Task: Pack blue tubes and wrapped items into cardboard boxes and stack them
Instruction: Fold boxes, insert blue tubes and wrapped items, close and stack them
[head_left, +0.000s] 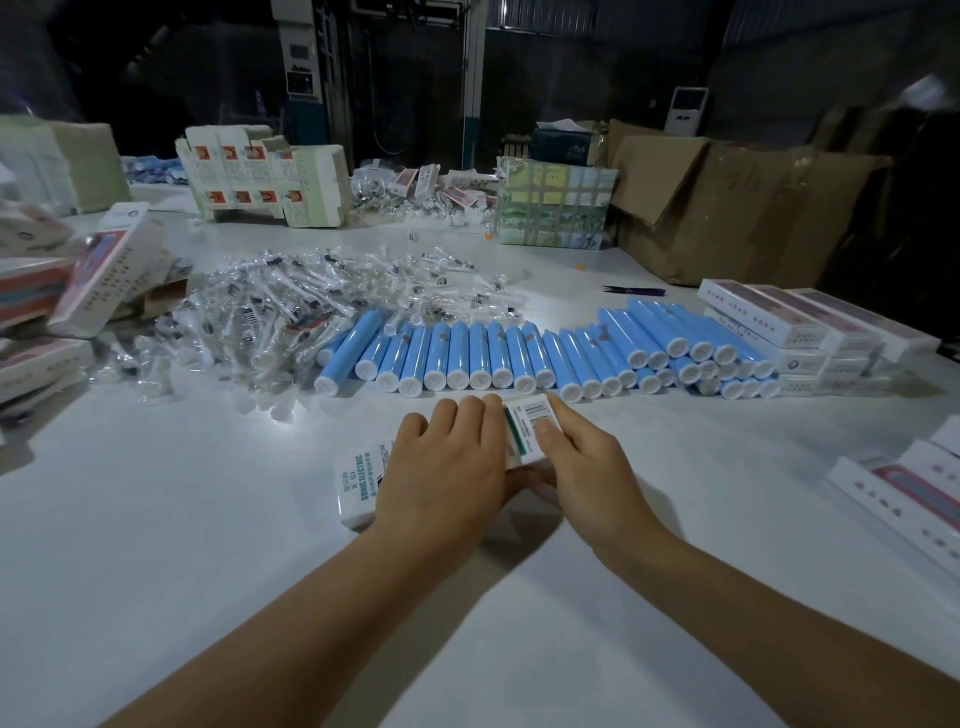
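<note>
One white carton (363, 480) flat on white table (208, 597), near front centre, printed side up, barcode label at far end. Left hand (444, 467) laid over its middle, fingers fairly straight, pressing down rather than wrapped round. Right hand (587, 462) at far right end of carton, thumb on barcode label, fingers tucked under the edge, pinching that end (flap state hard to tell). Just beyond carton: row of blue tubes (467, 356), white caps toward the camera, side by side, piled two deep at right end. Behind and left of tubes: loose heap of clear-wrapped items (270, 312), touching the tubes' far-left end. Right of tubes: stacked white boxes (810, 325) with pink panels, right against the tube pile. More white-and-pink boxes (904, 483) at right edge, apart from carton. Left edge: tilted, leaning boxes (104, 270), blurred. Far back on table: stack of flat unfolded cartons (260, 176), taped bundle (553, 205), large brown cardboard box (737, 208) with flap open. Small dark snips (634, 290) lying beyond tubes. Background dark, unreadable.
</note>
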